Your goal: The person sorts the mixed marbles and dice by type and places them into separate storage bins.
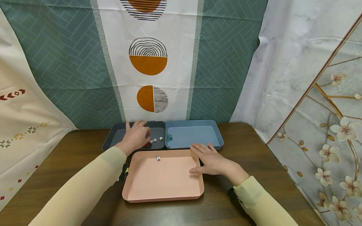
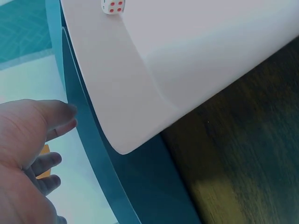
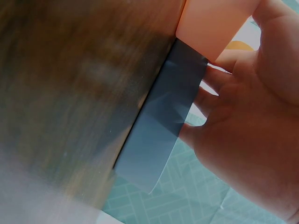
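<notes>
Above the dark grey tray (image 1: 114, 138) at the back left, my left hand (image 1: 135, 135) hovers with loosely bent fingers. In the left wrist view its thumb and forefinger tips lie close together, and no object shows between them. Just right of these fingertips, white dice (image 1: 154, 140) and a red die (image 1: 146, 144) lie in that tray. A white die (image 1: 158, 158) sits near the back edge of the peach tray (image 1: 164, 179); the left wrist view shows red pips on this die (image 2: 113, 5). My right hand (image 1: 209, 160) spreads straight fingers over the peach tray's back right corner.
A blue tray (image 1: 198, 135) stands beside the dark one, with small green and blue pieces (image 1: 169, 137) at its left end. All trays are on a brown wooden table (image 1: 234, 141). Patterned cloth (image 1: 220, 62) hangs behind the table.
</notes>
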Demonstrator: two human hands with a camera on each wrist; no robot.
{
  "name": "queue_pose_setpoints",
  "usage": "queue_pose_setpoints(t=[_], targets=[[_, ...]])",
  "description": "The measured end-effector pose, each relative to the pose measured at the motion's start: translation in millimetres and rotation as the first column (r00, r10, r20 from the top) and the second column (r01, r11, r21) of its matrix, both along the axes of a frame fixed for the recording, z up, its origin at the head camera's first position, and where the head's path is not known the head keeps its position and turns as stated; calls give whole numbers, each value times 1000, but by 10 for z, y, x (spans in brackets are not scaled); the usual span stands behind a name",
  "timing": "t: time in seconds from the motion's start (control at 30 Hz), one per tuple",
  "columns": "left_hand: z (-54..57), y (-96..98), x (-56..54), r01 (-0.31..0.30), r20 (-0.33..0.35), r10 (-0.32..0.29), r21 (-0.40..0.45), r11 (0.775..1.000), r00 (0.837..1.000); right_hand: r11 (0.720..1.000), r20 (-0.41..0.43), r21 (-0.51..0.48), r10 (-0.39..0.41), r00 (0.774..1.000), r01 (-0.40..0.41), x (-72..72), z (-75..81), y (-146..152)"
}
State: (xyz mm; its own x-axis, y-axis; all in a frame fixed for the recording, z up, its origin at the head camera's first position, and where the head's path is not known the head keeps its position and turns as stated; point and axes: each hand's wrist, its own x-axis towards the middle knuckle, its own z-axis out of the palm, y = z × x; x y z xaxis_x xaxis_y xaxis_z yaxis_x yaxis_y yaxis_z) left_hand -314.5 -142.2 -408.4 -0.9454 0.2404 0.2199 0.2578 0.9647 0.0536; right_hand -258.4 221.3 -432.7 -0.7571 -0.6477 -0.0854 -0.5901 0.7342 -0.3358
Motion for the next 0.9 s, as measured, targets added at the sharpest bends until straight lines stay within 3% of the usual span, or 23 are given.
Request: queue_pose_setpoints(t=[0.9], targets=[[147, 126, 295, 100, -6, -100, 11, 995, 995, 1000, 13, 0, -1, 1000, 1, 8, -1, -1]])
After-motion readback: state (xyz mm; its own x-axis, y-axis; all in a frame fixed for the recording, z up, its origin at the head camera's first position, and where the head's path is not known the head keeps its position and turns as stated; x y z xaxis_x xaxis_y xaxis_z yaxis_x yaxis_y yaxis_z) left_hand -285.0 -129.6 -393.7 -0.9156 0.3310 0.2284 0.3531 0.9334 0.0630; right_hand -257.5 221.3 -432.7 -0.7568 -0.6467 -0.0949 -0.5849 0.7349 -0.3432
